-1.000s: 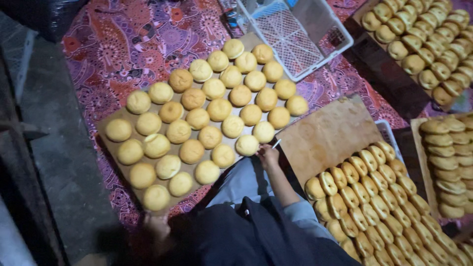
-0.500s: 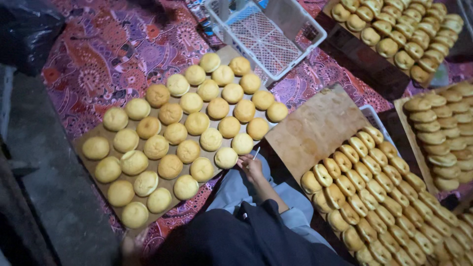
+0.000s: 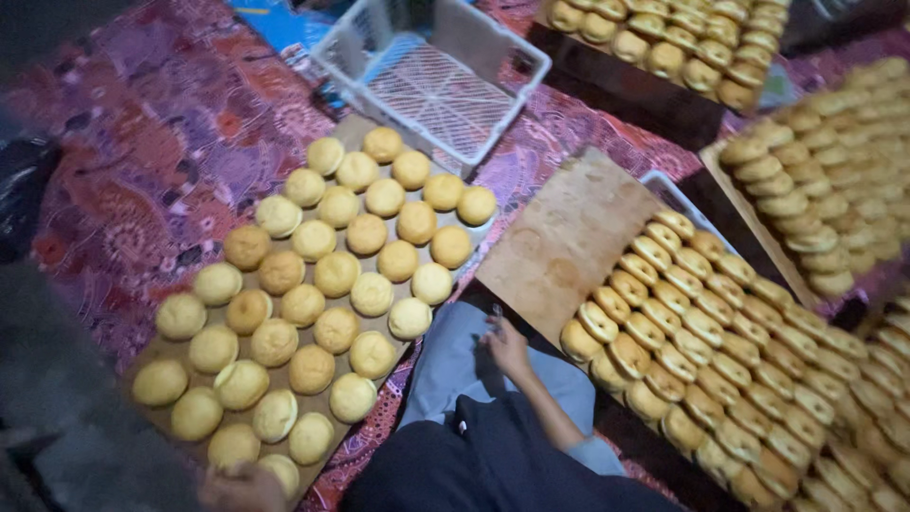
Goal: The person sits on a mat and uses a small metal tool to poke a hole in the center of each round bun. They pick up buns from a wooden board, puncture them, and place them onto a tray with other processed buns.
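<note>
Patterned purple-red floor cloth (image 3: 171,142) carries a flat brown cardboard sheet (image 3: 142,353) filled with rows of round golden buns (image 3: 336,273), with an empty white plastic crate (image 3: 431,81) beyond it. Right hand (image 3: 507,346) rests on the grey-trousered knee (image 3: 455,365), fingers loosely curled, pinching a small dark object too blurred to identify, between the bun sheet and a second tray of sliced filled buns (image 3: 701,351). Left hand (image 3: 242,485) sits at the near corner of the cardboard sheet; grip cannot be told.
</note>
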